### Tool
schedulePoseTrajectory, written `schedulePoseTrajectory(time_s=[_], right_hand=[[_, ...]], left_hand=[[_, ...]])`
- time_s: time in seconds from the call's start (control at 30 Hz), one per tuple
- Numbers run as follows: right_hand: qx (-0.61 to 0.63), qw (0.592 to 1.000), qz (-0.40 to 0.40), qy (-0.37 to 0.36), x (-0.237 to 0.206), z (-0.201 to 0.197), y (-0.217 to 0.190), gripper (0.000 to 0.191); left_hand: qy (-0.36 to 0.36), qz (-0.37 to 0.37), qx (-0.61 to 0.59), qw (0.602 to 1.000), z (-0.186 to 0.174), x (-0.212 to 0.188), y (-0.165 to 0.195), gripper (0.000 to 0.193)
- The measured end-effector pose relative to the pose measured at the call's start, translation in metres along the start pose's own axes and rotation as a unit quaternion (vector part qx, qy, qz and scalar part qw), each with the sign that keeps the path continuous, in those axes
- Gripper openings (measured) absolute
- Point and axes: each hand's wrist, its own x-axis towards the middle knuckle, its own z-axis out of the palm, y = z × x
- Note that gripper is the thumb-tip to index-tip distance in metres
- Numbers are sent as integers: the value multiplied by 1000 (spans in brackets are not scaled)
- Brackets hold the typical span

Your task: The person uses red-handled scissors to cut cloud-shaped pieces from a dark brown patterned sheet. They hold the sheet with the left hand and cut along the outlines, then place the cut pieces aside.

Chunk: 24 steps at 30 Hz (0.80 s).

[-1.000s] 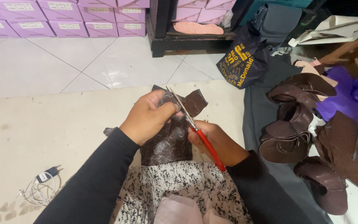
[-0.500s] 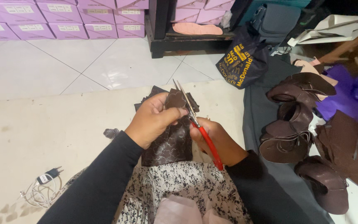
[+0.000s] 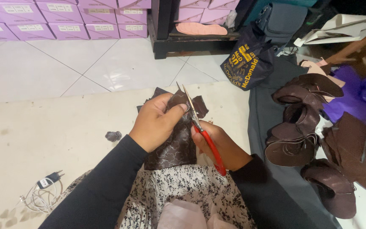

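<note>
My left hand (image 3: 154, 122) pinches the upper part of a dark brown embossed leather piece (image 3: 173, 142) held over my lap. My right hand (image 3: 221, 144) grips red-handled scissors (image 3: 202, 132), whose blades point up and away along the right edge of the leather, tips near the top of the piece. Both arms wear black sleeves. The lower end of the leather rests against my patterned black-and-white skirt (image 3: 183, 191).
Stacks of cut brown leather pieces (image 3: 301, 127) lie on a grey cloth at right, with purple material (image 3: 356, 95) beyond. A dark printed bag (image 3: 246, 63), a black shelf base (image 3: 191, 42), purple boxes (image 3: 64, 17), a small scrap (image 3: 113, 136) and a white charger cable (image 3: 41, 193) lie on the floor.
Both hands have shifted slightly, turning the leather piece. The scissors have moved up along the leather's right edge and now stand steeper.
</note>
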Motion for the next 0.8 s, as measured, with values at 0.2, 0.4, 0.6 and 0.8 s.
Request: schedulePoseTrajectory(time_s=[0.2,0.4,0.6,0.8], right_hand=[[-11,1000,16,2,-2,-2,1,58],[-6,999,45,-7,-5,-4,3,58],[-18,999,36,2,-3,-4,6,59],[-1,999,43,-15,-3,-7,-1,54]], left_hand=[[-1,-10,-44,999,0,2,-2,21],[-4,-28,-20,999,-4,2,-2,21],[-7,-33,-14,999,-6,3,-1,22],[-28,-23,-43,998,-6,6,0,22]])
